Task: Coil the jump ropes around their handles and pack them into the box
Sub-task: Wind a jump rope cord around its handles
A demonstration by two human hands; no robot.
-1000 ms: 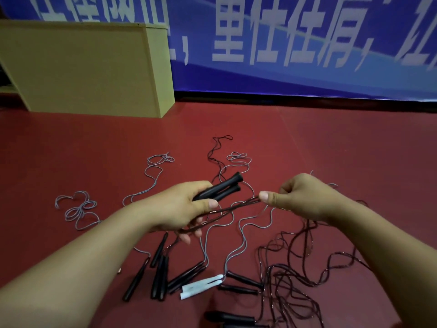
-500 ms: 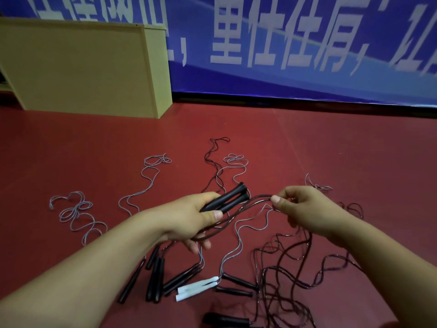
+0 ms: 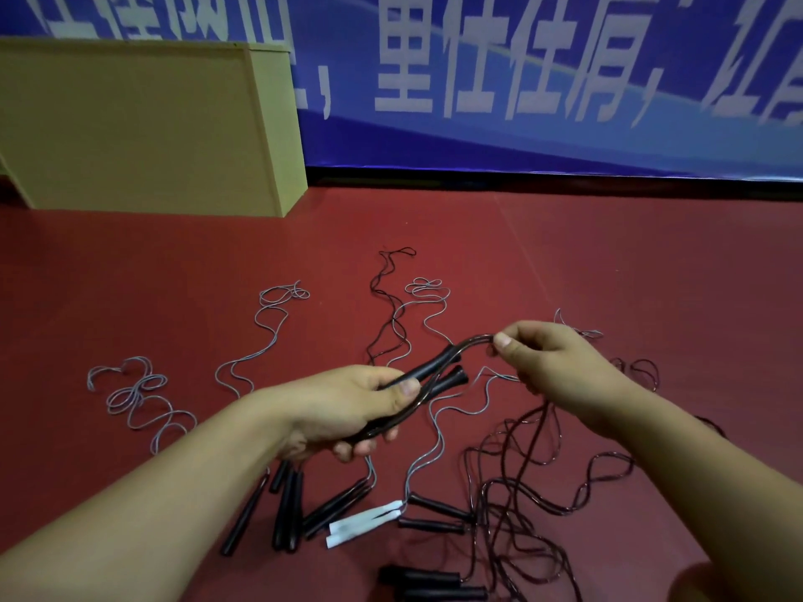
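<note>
The pair of black handles (image 3: 434, 375) was held side by side in the left hand (image 3: 347, 406), above the red floor (image 3: 565, 254) near mid-frame. The fingers were curled round the lower half of the pair, the thumb pressed across the top. The long axis ran from lower left, inside the fist, up to the right and away from the person; the cord ends pointed toward the right hand (image 3: 552, 367). Pairing the handles was judged to give one stiff core for winding.

The dark rope (image 3: 471, 341) was seen leaving the upper handle tip in a short arc and was pinched between thumb and forefinger of the right hand, just beside the tips. A further strand lay along the handles under the left thumb, apparently pinned there so that a turn would not slip. The slack fell from the right hand to a loose dark tangle on the floor at lower right. The step was judged to be early winding, with much cord left.

Other ropes lay uncoiled on the floor: grey cords (image 3: 139, 397) spread to the left and centre, several black handles (image 3: 287, 510) beneath the left forearm, a white pair (image 3: 365, 523) beside them, more black handles at the lower edge. A tan box (image 3: 130, 128) stood well apart at upper left, before a blue banner (image 3: 521, 80). Whether anything had been packed could not be told.
</note>
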